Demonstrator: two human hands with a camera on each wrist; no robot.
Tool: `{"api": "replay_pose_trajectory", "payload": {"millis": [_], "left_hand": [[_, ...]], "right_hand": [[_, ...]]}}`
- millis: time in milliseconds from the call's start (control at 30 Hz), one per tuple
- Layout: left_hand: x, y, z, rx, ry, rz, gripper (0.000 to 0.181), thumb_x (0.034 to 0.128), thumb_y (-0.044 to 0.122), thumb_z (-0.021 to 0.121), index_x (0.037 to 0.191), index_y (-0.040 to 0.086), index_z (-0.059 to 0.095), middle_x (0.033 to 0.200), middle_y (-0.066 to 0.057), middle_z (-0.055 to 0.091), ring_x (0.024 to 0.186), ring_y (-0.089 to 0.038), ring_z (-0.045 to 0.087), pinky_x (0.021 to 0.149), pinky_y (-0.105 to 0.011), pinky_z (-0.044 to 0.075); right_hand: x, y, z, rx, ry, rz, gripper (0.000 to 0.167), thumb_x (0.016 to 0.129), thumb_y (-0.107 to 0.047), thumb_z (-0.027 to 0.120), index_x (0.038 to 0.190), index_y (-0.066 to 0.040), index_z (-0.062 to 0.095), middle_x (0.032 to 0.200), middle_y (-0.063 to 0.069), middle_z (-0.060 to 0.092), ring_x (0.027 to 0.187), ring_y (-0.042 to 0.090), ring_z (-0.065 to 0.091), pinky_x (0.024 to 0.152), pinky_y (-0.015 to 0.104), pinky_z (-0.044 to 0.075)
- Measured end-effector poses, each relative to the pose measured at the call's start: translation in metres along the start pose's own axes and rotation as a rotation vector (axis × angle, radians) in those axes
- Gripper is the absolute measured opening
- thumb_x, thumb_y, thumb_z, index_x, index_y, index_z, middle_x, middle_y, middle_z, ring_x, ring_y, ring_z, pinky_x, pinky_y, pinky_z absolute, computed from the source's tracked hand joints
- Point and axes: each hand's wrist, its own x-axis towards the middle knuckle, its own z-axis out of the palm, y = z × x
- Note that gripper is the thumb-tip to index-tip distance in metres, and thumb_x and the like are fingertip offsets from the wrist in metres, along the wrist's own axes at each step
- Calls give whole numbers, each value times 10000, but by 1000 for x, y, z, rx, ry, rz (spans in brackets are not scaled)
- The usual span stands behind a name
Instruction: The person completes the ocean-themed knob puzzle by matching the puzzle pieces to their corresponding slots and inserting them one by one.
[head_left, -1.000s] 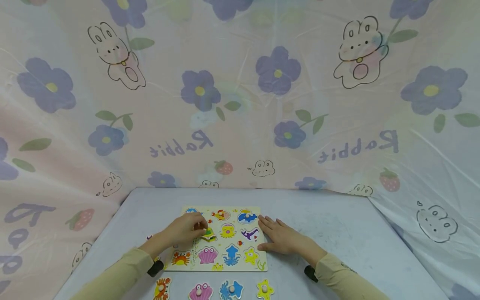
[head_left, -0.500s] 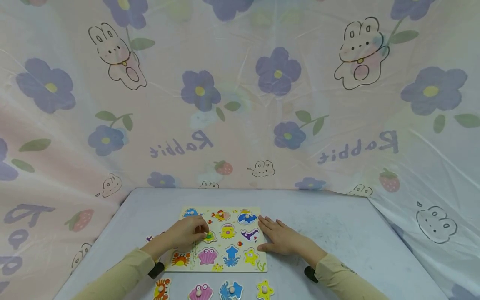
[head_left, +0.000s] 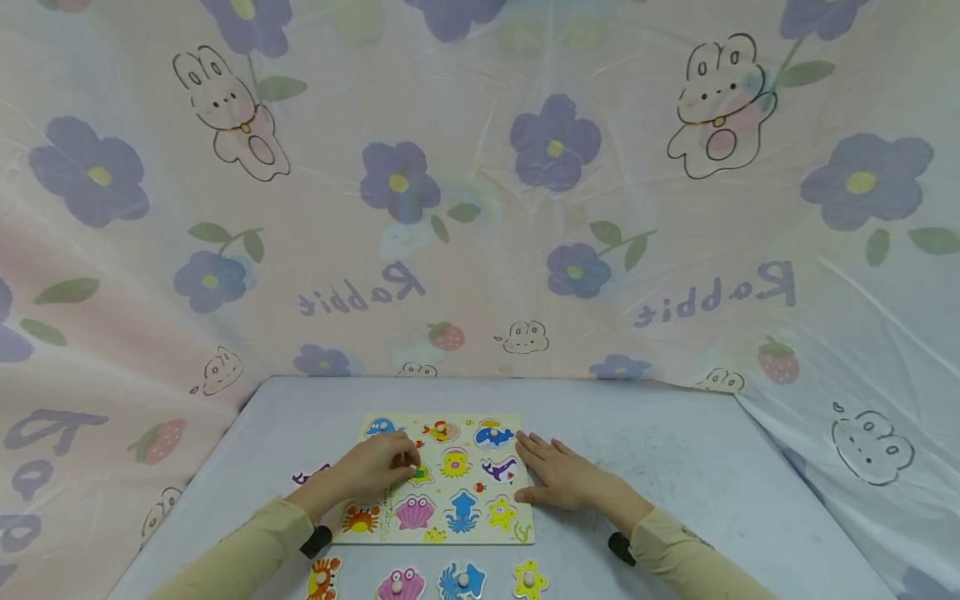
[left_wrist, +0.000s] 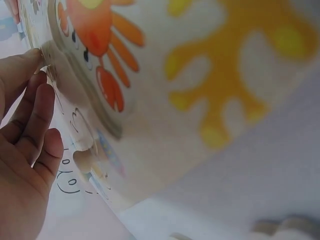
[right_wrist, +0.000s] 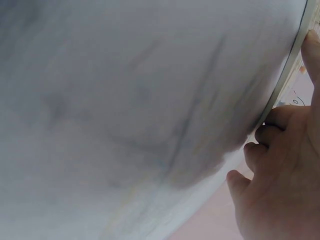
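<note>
My left hand (head_left: 378, 463) is over the left part of a sea-animal puzzle board (head_left: 480, 537). Its thumb and index finger pinch a green and yellow puzzle piece (head_left: 422, 476), mostly hidden under the fingers, at the slot left of the yellow octopus picture (head_left: 455, 462). In the left wrist view the fingertips (left_wrist: 36, 55) meet close to the board, whose crab picture (left_wrist: 92, 27) shows large. At the board's right edge lies my right hand (head_left: 558, 473), fingers spread and touching the edge; the right wrist view shows the thumb (right_wrist: 311, 52) against the rim.
Below the board lie loose knobbed pieces: a crab (head_left: 323, 578), a pink shell (head_left: 401, 584), a blue squid (head_left: 462, 581) and a yellow star (head_left: 530, 579). A purple piece (head_left: 309, 475) lies partly behind the left forearm. Knobbed fish (head_left: 441, 430) and whale (head_left: 493, 434) pieces sit in the top row.
The green and yellow piece, tilted and more visible a second ago, now lies flatter on the board under my left fingers. That hand has shifted slightly right. The right hand stays put.
</note>
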Motion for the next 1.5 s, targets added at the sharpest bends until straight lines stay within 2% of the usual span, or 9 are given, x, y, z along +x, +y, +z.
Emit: {"api": "replay_pose_trajectory", "payload": {"millis": [300, 433, 600, 700, 833, 1033, 1333, 1500], "left_hand": [[-1, -3, -1, 14, 17, 3, 59, 993, 231, 733, 1050, 247, 729, 918, 181, 558, 812, -47, 522, 719, -249, 482], [-5, -8, -5, 19, 64, 21, 72, 994, 236, 735, 1065, 244, 728, 942, 181, 564, 824, -30, 527, 700, -243, 486], [-14, -19, -16, -25, 144, 79, 96, 977, 180, 749, 1071, 191, 731, 1007, 126, 615, 850, -36, 553, 701, -249, 512], [-23, -26, -26, -50, 182, 72, 141, 969, 135, 753, 1108, 143, 733, 1047, 67, 652, 864, -42, 564, 729, -271, 527], [-37, -34, -39, -62, 235, 32, 175, 960, 98, 756, 1133, 105, 731, 1061, 27, 673, 871, -53, 576, 746, -310, 537], [-59, -47, -53, -40, 309, -22, 168, 931, 49, 774, 1087, 90, 730, 1020, 72, 661, 847, -54, 577, 693, -252, 515], [-101, -60, -54, -64, 283, -103, 152, 918, 47, 780, 1050, 107, 732, 990, 69, 657, 818, -17, 558, 673, -237, 499], [-124, -62, -47, -71, 259, -156, 155, 903, 88, 804, 1030, 142, 734, 984, 92, 656, 807, -3, 546, 677, -231, 490]], "right_hand": [[3, 1, -1, -16, -5, 5, 935, 958, -692, 562, 1630, -89, 316, 1724, 50, 209, 1582, 280, 199, 1247, 551, 203], [3, 0, -1, -17, -9, 6, 924, 960, -684, 566, 1627, -91, 326, 1723, 51, 214, 1581, 285, 202, 1247, 552, 203], [4, 0, -2, -30, -10, 7, 913, 964, -681, 561, 1625, -94, 334, 1721, 50, 220, 1578, 288, 210, 1246, 547, 209], [3, 0, -2, -33, -11, 9, 912, 964, -683, 561, 1625, -96, 336, 1721, 46, 221, 1578, 287, 211, 1246, 547, 211], [3, 1, -2, -32, -15, 10, 916, 961, -687, 561, 1626, -98, 335, 1722, 43, 219, 1579, 286, 208, 1247, 546, 207], [2, 1, -3, -16, -8, 13, 915, 961, -677, 575, 1622, -89, 341, 1720, 48, 224, 1580, 293, 207, 1247, 553, 202], [1, 0, -2, -12, -9, 12, 903, 969, -669, 571, 1619, -85, 346, 1718, 54, 230, 1578, 302, 210, 1245, 559, 202], [1, -1, -1, -5, -14, 3, 909, 970, -676, 562, 1622, -83, 337, 1719, 57, 225, 1579, 301, 207, 1246, 560, 198]]}}
